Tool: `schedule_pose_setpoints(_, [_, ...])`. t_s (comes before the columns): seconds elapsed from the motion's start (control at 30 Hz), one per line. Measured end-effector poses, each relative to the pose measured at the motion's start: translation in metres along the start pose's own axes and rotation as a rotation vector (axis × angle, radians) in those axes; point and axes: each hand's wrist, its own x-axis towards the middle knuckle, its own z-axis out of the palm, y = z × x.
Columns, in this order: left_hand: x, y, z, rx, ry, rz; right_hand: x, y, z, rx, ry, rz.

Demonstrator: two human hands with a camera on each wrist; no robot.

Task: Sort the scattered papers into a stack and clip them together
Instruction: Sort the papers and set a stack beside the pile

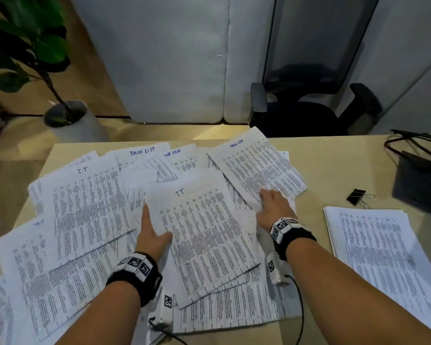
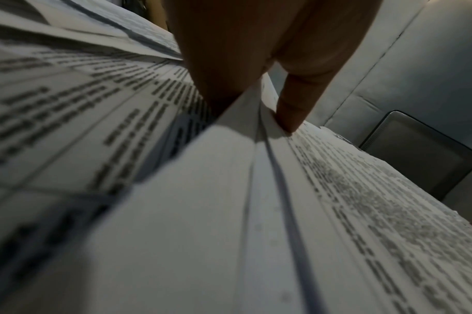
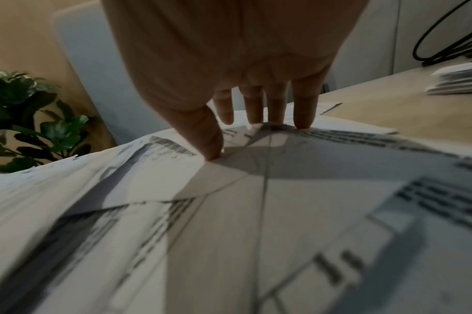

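Many scattered papers (image 1: pixel 90 212) are fanned across the counter (image 1: pixel 321 168). The top sheet (image 1: pixel 204 235) is flanked by the left hand (image 1: pixel 151 236) at 9 o'clock, thumb on it, and the right hand (image 1: pixel 274 207) at 3 o'clock, fingers straight, pressing. Sheets should be drawn inward evenly, edges squared, before the binder clip (image 1: pixel 358 197) is fetched from 2 o'clock, beyond the finished stack (image 1: pixel 376 247).

Scattered papers (image 1: pixel 90 207) overlap across the desk (image 1: pixel 334 155) in front of me, my left hand (image 1: pixel 151 235) and right hand (image 1: pixel 274 205) on them. A stack (image 1: pixel 378 247) lies right of them, a binder clip (image 1: pixel 357 197) just behind it, a chair (image 1: pixel 314 95) beyond the desk
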Motion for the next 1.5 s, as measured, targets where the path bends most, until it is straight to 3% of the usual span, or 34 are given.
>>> schedule_pose_setpoints(0.1, [-0.003, 0.003, 0.000, 0.022, 0.030, 0.004, 0.000, -0.001, -0.005, -0.094, 0.097, -0.031])
schedule_pose_setpoints(0.27, [-0.007, 0.007, 0.000, 0.061, 0.018, 0.042, -0.005, -0.006, -0.017, -0.187, 0.126, -0.023])
schedule_pose_setpoints(0.4, [-0.009, 0.010, 0.000, 0.044, 0.012, 0.035, -0.013, -0.019, -0.027, -0.049, 0.239, 0.002])
schedule_pose_setpoints(0.53, [-0.004, 0.009, 0.003, -0.154, 0.032, -0.001, -0.035, -0.049, -0.026, 0.102, 0.360, -0.189])
schedule_pose_setpoints(0.63, [0.000, 0.013, 0.006, -0.285, 0.030, -0.029, -0.057, -0.066, -0.012, 0.210, 0.245, -0.411])
schedule_pose_setpoints(0.8, [-0.001, 0.018, 0.012, -0.265, 0.014, -0.032, -0.082, -0.074, 0.007, 0.201, -0.242, -0.560])
schedule_pose_setpoints(0.9, [-0.003, 0.013, 0.014, -0.074, 0.037, 0.048, -0.083, -0.069, 0.008, 0.194, -0.197, -0.506])
schedule_pose_setpoints(1.0, [-0.012, 0.027, 0.016, -0.066, 0.078, 0.170, -0.069, -0.053, 0.001, 0.226, 0.060, -0.291])
schedule_pose_setpoints(1.07, [-0.023, 0.045, 0.014, -0.230, 0.055, 0.282, -0.064, -0.045, -0.017, 0.417, 0.141, -0.119])
schedule_pose_setpoints(1.13, [-0.036, 0.068, 0.010, -0.331, 0.026, 0.362, -0.062, -0.043, -0.039, 0.732, 0.100, -0.057])
schedule_pose_setpoints(1.2, [-0.052, 0.093, 0.006, -0.372, 0.036, 0.434, -0.065, -0.044, -0.061, 0.944, 0.099, -0.115])
schedule_pose_setpoints(1.37, [-0.082, 0.135, -0.007, -0.530, 0.075, 0.696, -0.096, -0.066, -0.101, 1.307, 0.272, -0.341])
schedule_pose_setpoints(1.43, [-0.083, 0.131, -0.006, -0.540, 0.092, 0.711, -0.105, -0.067, -0.100, 1.349, 0.258, -0.356])
schedule_pose_setpoints(1.5, [-0.083, 0.122, -0.004, -0.561, 0.082, 0.625, -0.111, -0.063, -0.092, 1.324, 0.201, -0.312])
